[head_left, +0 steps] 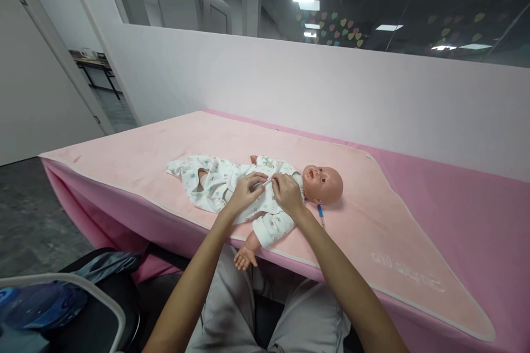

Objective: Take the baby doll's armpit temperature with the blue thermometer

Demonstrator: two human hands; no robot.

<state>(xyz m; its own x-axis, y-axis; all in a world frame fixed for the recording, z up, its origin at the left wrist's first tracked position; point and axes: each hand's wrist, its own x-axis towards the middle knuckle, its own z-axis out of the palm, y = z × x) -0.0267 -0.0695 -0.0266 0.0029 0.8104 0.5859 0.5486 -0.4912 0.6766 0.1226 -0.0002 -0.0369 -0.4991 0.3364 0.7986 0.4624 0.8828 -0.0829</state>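
Note:
A baby doll [325, 183] lies on its back across the pink mat, head to the right, in a white printed baby outfit [215, 174]. Over the doll's chest, my left hand [247, 190] and my right hand [286, 192] are close together with fingers pinched. Between my fingertips runs a thin white strip [268, 181], which looks like a tie of the outfit. Its ends are hidden by my fingers. One doll arm [247, 251] hangs over the mat's front edge toward my lap. By the doll's neck lies a thin blue-capped item [320, 212], partly behind my right forearm.
The light pink mat [393, 242] covers a table with a darker pink cloth [467, 209]. A white wall with a window [331, 88] stands behind it. At lower left, a black chair [111, 287] holds a blue plastic bottle [45, 306].

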